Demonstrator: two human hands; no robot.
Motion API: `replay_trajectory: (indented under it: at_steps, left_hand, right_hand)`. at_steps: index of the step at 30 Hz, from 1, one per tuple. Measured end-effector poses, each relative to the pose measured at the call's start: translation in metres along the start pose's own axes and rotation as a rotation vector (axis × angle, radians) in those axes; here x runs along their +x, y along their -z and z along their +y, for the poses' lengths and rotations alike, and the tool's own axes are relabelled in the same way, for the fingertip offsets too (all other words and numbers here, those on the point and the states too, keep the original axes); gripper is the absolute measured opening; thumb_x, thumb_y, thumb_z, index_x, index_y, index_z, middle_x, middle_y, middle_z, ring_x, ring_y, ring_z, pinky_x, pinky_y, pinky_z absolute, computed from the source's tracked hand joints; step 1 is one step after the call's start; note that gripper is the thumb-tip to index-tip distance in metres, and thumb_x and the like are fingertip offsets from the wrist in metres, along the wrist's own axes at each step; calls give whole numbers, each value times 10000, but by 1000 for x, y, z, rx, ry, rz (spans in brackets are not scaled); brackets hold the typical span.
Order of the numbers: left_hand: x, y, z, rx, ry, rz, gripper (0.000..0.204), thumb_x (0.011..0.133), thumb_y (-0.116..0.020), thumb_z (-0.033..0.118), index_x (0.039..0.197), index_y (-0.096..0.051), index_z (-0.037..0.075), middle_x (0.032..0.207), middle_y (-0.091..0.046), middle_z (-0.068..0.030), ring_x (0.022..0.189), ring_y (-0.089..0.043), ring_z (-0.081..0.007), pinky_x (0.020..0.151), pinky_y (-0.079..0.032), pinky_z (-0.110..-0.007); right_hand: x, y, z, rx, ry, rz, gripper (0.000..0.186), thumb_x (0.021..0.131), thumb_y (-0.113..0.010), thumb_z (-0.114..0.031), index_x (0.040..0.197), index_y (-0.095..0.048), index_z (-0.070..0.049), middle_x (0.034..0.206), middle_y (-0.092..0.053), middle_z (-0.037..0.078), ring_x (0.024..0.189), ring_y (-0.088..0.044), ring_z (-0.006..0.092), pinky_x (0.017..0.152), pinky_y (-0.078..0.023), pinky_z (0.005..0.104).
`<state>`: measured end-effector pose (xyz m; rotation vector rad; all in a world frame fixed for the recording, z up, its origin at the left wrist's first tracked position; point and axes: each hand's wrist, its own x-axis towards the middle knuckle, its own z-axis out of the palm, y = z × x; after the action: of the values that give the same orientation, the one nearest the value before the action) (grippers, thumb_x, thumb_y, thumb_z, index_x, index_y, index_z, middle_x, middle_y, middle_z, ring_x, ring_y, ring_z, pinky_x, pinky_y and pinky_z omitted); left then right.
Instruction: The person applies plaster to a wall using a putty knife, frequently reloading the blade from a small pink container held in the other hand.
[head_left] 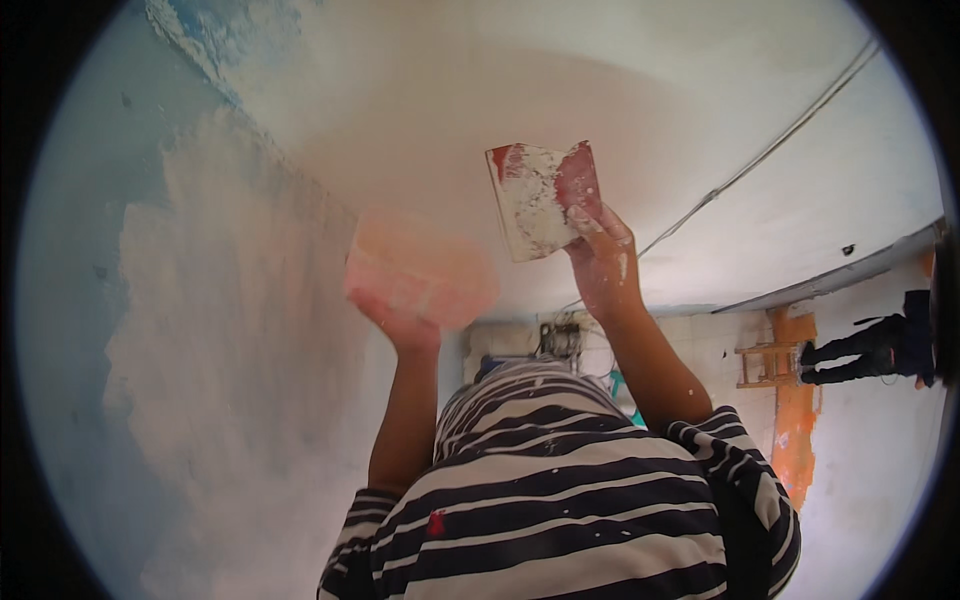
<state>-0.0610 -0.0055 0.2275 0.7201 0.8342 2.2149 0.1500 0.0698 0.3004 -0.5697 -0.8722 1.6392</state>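
Note:
Raised in front of me, my right hand [604,262] grips a flat, roughly square red putty spreader [538,205] by its right edge. Much of its face is caked with whitish plaster, and the red shows at the corners and right side. White smears mark my fingers and wrist. To the left, my left hand [398,325] is closed on the lower edge of a flat pinkish plate [422,262], smeared by motion, so its exact kind is unclear. The two tools are apart, with the pale plastered surface [420,130] behind them.
The blue-grey wall [75,280] at left bears a broad whitish plaster patch [230,350]. A cable [760,155] runs across the pale surface at right. Far right, another person [865,350] stands by a wooden stool [765,366] near an orange strip [795,440].

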Motion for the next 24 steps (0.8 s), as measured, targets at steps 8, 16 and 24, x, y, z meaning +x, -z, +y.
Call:
replay_trajectory:
  at_steps: [8, 16, 24]
  left_hand:
    - [-4, -54, 2, 49, -220, -91, 904, 956, -347, 758, 1520, -215, 63, 1461, -407, -102, 1382, -391, -246, 1127, -359, -444]
    - [-21, -59, -26, 84, -241, -85, 865, 977, -307, 738, 1511, -201, 66, 1431, -407, -98, 1346, -410, -217, 1112, -365, -412]
    - [-22, -71, 2, -150, 156, -7, 790, 992, -328, 700, 1511, -339, 105, 1479, -444, -80, 1360, -444, -255, 1113, -399, -428]
  right_hand:
    - [-40, 17, -18, -234, 84, 97, 328, 972, -628, -113, 1241, -607, 73, 1150, -663, 118, 1082, -623, 212, 994, -470, 342]
    - [-52, 35, -5, -767, 600, -283, 219, 907, -648, 1, 1120, -698, -2, 1061, -705, 191, 958, -678, 294, 801, -546, 351]
    - [-43, 57, -18, -789, 658, -217, 228, 898, -648, 1, 1122, -677, 31, 1117, -704, 198, 989, -674, 297, 895, -522, 378]
